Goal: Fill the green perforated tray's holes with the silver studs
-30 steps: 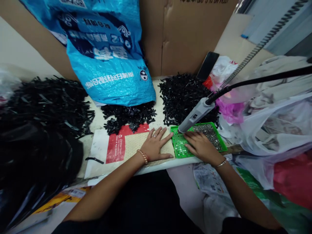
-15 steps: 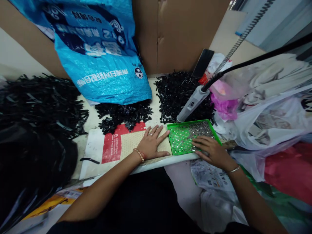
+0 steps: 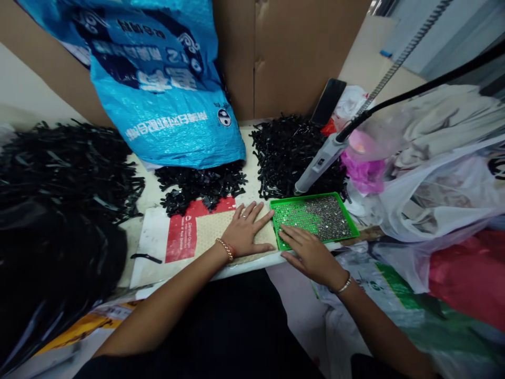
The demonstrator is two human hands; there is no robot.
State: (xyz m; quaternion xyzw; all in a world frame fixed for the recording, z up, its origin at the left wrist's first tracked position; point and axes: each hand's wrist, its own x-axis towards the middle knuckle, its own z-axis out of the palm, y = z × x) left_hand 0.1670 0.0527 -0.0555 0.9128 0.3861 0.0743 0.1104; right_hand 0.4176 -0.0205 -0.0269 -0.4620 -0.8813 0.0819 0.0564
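My left hand (image 3: 246,232) lies flat with its fingers spread on a beige textured pad (image 3: 213,234), beside the tray's left side. A shallow green tray (image 3: 347,208) holds many small metal screws: some stand in its rows of holes, and a loose heap (image 3: 335,221) covers the right part. Over the tray's lower left edge reaches my right hand (image 3: 311,255), fingers stretched out and no object visible in them. A grey electric screwdriver (image 3: 321,164) hangs tilted above the tray's back edge, its tip pointing down and left.
Piles of black plastic pieces lie at the left (image 3: 67,168), in the middle (image 3: 201,184) and behind the tray (image 3: 284,152). A blue printed sack (image 3: 165,116) leans over the middle pile. One black strip (image 3: 145,258) lies apart. Plastic bags (image 3: 418,195) crowd the right; a phone (image 3: 329,101) leans behind.
My right hand has moved left across the tray, from its middle to its lower left edge. The hanging screwdriver has swung slightly right. My left hand stays in place.
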